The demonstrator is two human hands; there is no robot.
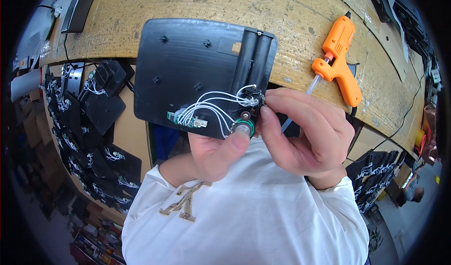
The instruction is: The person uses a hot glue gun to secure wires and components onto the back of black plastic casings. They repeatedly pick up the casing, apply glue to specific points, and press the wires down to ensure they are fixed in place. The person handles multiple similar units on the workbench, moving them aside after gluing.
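A flat black plastic panel [188, 63] with a raised channel along its right side is held up in front of me. My left hand [213, 154] grips it by the lower edge, its thumb pressed on a round green-rimmed part [243, 127]. White wires [213, 97] run from a small green circuit board [187, 120] to that round part and to a soldered component [252, 97] at the right edge. Thumb and forefinger of my right hand [305, 129] pinch at the edge beside this component; whatever lies between those fingertips is too small to make out.
An orange glue gun [340, 61] with a clear glue stick lies on the worn wooden table [291, 16] at the right. On cardboard at the left sit several wired black panels [103, 171], with more panels [376, 173] at the lower right. A cable [404, 129] crosses the right side.
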